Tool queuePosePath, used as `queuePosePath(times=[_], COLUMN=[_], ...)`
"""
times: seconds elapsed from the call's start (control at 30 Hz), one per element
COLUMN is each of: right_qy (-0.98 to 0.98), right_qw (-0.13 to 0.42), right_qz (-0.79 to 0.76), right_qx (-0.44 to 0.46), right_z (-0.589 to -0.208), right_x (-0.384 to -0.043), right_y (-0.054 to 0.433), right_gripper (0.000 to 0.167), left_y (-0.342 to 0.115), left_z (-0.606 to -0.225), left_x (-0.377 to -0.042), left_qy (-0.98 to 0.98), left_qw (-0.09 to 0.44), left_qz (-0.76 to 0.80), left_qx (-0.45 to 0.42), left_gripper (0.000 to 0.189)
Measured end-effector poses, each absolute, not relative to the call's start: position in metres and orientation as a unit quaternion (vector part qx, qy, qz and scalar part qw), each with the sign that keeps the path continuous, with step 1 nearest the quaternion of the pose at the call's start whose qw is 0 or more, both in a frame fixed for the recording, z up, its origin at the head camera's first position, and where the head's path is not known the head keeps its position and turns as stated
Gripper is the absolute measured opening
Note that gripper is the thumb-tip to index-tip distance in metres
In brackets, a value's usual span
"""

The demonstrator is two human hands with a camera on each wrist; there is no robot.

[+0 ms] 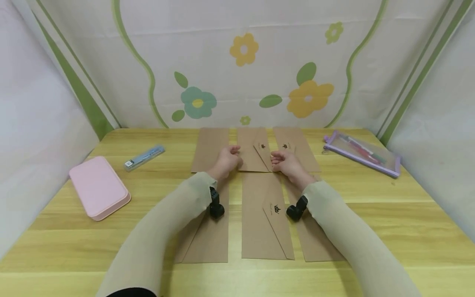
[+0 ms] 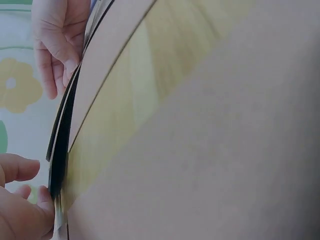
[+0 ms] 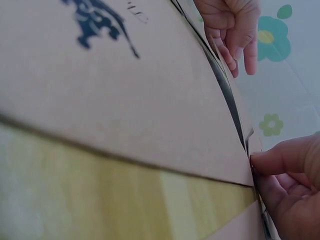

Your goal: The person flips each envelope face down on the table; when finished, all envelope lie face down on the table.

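Note:
A brown paper envelope (image 1: 250, 150) with a dark crown print on its flap lies in the middle of the back row in the head view. My left hand (image 1: 225, 161) is at its left side, thumb and fingers apart beside the edge. At the opposite side, my right hand (image 1: 287, 163) pinches the envelope near its lower corner. In the right wrist view the thumb (image 3: 280, 157) lies on that corner, other fingers curled below it. Other brown envelopes lie around: back left (image 1: 208, 144), back right (image 1: 302, 142), front middle (image 1: 256, 222), front left (image 1: 215, 243) and front right (image 1: 320, 243).
A pink case (image 1: 98, 185) and a slim clear box (image 1: 144, 157) lie on the left of the wooden table (image 1: 408, 231). On the right is a purple-edged mesh pouch (image 1: 361, 152) with pens inside. A flower-printed cloth (image 1: 222, 53) hangs behind the table.

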State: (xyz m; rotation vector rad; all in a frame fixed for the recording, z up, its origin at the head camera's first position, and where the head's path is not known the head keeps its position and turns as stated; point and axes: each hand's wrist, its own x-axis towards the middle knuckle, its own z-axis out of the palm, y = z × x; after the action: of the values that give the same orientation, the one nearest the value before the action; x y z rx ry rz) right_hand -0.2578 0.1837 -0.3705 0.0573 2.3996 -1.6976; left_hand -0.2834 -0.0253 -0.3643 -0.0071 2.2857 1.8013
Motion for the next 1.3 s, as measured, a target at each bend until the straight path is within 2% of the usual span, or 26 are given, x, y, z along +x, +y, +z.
queuePosePath(times=[0.23, 0.57, 0.87, 1.3], right_qy=[0.82, 0.836, 0.857, 0.863], right_qw=[0.098, 0.111, 0.115, 0.119], right_qz=[-0.563, -0.537, -0.499, -0.486], right_qx=[0.01, -0.017, -0.061, -0.072], right_z=[-0.369, -0.37, -0.368, -0.368], right_x=[-0.257, -0.254, -0.253, -0.255], right_y=[0.179, 0.167, 0.156, 0.148], right_gripper=[0.062, 0.058, 0.054, 0.055], left_y=[-0.027, -0.035, -0.039, -0.031], left_z=[-0.362, -0.356, -0.345, -0.335], left_x=[-0.28, -0.281, -0.278, -0.274], left_qy=[0.756, 0.681, 0.618, 0.599], left_qw=[0.087, 0.053, 0.046, 0.048], left_qz=[0.649, 0.73, 0.784, 0.799], left_qx=[0.003, 0.031, 0.026, 0.026], left_gripper=[0.051, 0.049, 0.049, 0.044])
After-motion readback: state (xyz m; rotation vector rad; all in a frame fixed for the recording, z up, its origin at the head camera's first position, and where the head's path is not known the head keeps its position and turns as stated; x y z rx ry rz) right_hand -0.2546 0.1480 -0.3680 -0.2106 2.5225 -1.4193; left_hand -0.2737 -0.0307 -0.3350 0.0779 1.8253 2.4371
